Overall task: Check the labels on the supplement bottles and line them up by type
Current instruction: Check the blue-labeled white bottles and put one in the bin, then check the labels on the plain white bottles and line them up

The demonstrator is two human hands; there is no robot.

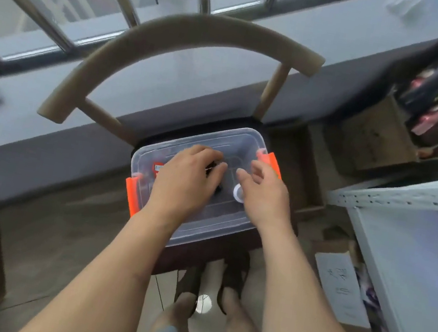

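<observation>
One clear box, two orange latches, maybe two bottles.

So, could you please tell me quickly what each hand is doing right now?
Left hand: fingers curled over something dark on the box lid; whether it grips cannot be told.
Right hand: open, fingers relaxed above the lid, holding nothing.

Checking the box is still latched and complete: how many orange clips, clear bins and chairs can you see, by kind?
Orange clips: 2, one on the bin's left end, one on its right end
Clear lidded bin: 1
Chair: 1
Total: 4
</observation>
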